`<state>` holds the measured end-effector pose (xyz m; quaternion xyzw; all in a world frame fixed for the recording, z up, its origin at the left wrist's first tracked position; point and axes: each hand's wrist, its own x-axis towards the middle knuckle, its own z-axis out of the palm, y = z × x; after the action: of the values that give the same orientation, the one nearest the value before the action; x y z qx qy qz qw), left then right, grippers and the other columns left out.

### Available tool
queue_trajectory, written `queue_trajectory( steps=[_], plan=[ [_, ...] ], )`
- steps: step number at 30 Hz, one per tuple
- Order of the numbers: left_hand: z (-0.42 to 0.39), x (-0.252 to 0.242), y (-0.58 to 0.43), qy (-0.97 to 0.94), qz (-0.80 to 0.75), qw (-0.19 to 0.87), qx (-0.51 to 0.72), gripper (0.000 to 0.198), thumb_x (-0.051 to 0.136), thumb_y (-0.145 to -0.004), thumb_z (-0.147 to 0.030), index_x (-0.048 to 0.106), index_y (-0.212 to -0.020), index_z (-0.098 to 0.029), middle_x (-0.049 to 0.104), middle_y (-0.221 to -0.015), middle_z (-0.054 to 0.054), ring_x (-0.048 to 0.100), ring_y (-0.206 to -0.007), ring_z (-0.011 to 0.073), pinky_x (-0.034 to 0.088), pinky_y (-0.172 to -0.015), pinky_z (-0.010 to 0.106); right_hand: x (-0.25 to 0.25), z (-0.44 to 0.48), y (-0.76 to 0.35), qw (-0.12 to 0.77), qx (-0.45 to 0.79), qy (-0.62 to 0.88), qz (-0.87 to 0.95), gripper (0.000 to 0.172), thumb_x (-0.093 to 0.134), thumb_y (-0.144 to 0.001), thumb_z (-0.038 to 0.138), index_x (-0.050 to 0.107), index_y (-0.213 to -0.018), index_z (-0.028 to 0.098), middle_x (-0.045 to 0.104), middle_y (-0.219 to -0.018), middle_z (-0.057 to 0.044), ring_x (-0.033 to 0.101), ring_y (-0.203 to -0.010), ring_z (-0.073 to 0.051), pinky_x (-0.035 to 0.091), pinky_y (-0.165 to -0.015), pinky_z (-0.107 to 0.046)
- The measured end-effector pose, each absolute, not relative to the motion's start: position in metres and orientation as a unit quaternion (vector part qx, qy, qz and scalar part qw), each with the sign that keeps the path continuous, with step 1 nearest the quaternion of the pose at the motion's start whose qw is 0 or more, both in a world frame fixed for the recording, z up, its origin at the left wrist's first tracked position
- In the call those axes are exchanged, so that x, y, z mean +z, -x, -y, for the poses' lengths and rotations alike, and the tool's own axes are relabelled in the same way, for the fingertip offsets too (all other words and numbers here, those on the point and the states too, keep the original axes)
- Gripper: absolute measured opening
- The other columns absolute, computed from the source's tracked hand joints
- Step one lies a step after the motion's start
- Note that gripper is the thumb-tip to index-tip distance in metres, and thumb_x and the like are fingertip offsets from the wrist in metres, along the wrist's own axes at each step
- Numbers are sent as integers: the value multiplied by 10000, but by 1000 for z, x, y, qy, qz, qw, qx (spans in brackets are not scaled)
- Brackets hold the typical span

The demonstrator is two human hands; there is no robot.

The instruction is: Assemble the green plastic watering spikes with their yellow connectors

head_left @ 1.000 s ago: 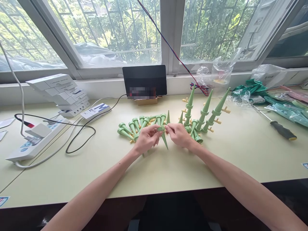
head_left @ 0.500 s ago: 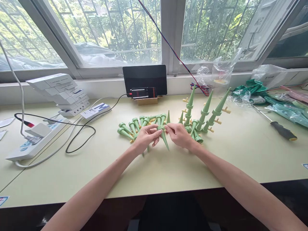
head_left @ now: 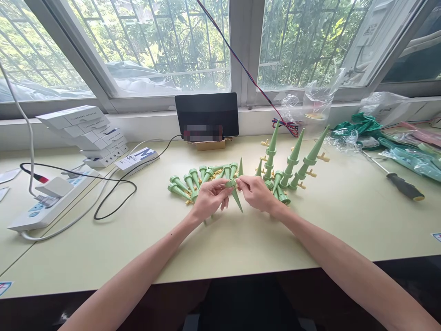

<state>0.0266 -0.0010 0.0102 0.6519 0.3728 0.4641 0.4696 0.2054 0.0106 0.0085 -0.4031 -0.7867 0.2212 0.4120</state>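
Observation:
My left hand (head_left: 208, 197) is closed round the collar of a green plant watering spike (head_left: 237, 201), whose pointed end tilts down toward me. From the other side my right hand (head_left: 257, 193) pinches at the small yellow valve on the spike's collar; the fingers hide most of that valve. Behind my left hand lies a pile of green watering spikes (head_left: 189, 181) with yellow valves. To the right of my right hand, several spikes stand stacked in upright columns (head_left: 292, 161), points up, with yellow valves sticking out sideways.
A screwdriver (head_left: 403, 185) lies at the right near plastic bags (head_left: 409, 156). A dark tablet (head_left: 206, 108) leans at the window, with a phone before it. On the left are stacked white boxes (head_left: 86, 133), a power strip (head_left: 51, 202) and a loose black cable (head_left: 136, 186).
The held spike has shifted slightly, its tip a little higher than before. Both hands stay in nearly the same place and keep their grip.

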Motion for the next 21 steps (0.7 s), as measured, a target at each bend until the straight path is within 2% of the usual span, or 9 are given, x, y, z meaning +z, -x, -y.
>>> queue_trajectory(
  steps=[4,11,16,21],
  plan=[
    [1,13,-26,-650,-370,486,453,306,744,-779,-371,666,-945,-126,584,-503,-28,515,-361,95,397,-378,220,10,-10,-205,413,222,404,786,336,394,-961,261,409,-632,197,406,-544,34,351,-509,-104,296,-535,-244],
    [-9,9,-16,-542,-373,629,413,317,778,-747,-366,623,-924,-153,599,-558,-28,494,-383,69,339,-338,181,10,-8,-205,406,222,397,792,350,386,-966,273,386,-624,199,414,-558,29,350,-524,-106,300,-550,-249],
    [-4,10,-21,-605,-370,554,436,320,771,-753,-371,643,-936,-141,565,-498,-42,515,-361,91,368,-347,200,10,-10,-205,409,213,395,795,345,386,-963,263,373,-625,201,407,-559,30,342,-525,-106,297,-550,-248],
    [1,12,-27,-641,-378,486,459,337,755,-766,-390,658,-962,-132,599,-521,-28,550,-356,113,400,-352,218,10,-10,-205,407,214,403,791,341,391,-960,253,385,-624,199,394,-541,36,334,-511,-103,292,-542,-247]
  ],
)
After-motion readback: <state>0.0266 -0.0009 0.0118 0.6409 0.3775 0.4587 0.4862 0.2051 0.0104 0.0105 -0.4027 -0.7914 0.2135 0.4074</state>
